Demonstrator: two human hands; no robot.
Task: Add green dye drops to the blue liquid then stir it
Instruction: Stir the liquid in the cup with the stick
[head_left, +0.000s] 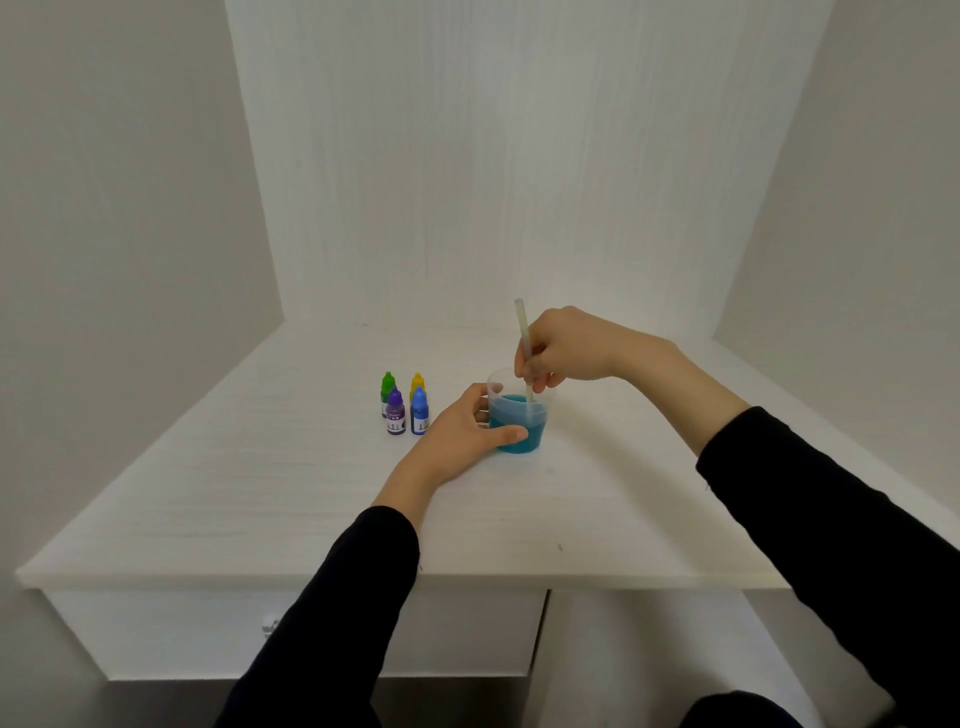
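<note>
A clear plastic cup holding blue-teal liquid stands on the white desk near its middle. My left hand wraps the cup's left side, thumb across its front. My right hand hovers just above the cup and pinches a pale stirring stick. The stick stands nearly upright with its lower end in the liquid. The green dye bottle stands capped at the back left of a cluster of small bottles, left of the cup.
A purple bottle, a blue bottle and a yellow bottle stand with the green one. White walls close the desk at the back and both sides. A drawer front sits under the near edge.
</note>
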